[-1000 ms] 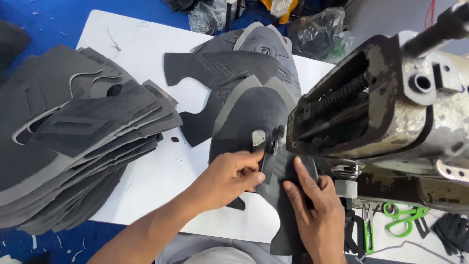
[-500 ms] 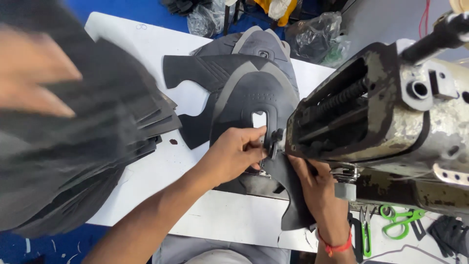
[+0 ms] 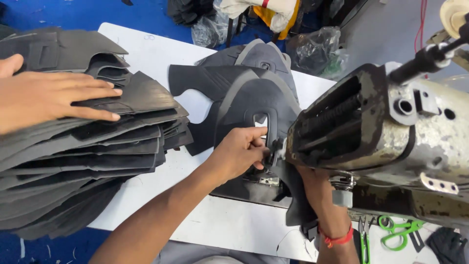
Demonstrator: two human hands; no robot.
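My left hand (image 3: 239, 154) is curled, fingers pinched on the edge of a dark grey cut piece (image 3: 254, 105) that lies flat on the white table (image 3: 141, 54), right at the cutout near the head of the sewing machine (image 3: 386, 127). My right hand (image 3: 312, 188) sits under the machine head, mostly hidden by it; I see only the wrist with a red band (image 3: 336, 239) and part of the palm lying on the tail of the same piece, so I cannot tell whether it is clenched or released.

The cut piece overlaps other dark pieces of the same shape, which fan out behind it toward the far edge of the table. On the left stands a tall stack of dark grey pieces (image 3: 83, 166), layered and slightly splayed. Another person's hand (image 3: 46, 95) lies flat on top of that stack, fingers stretched out.

At the far edge of the table I see a clear, crumpled plastic bag (image 3: 317, 51) and, beside it, another clear bag with dark contents (image 3: 210, 29). Behind them lies a white and yellow cloth bundle (image 3: 264, 12). Green-handled scissors (image 3: 398, 230) lie near the machine base at lower right. The floor is blue (image 3: 73, 14).
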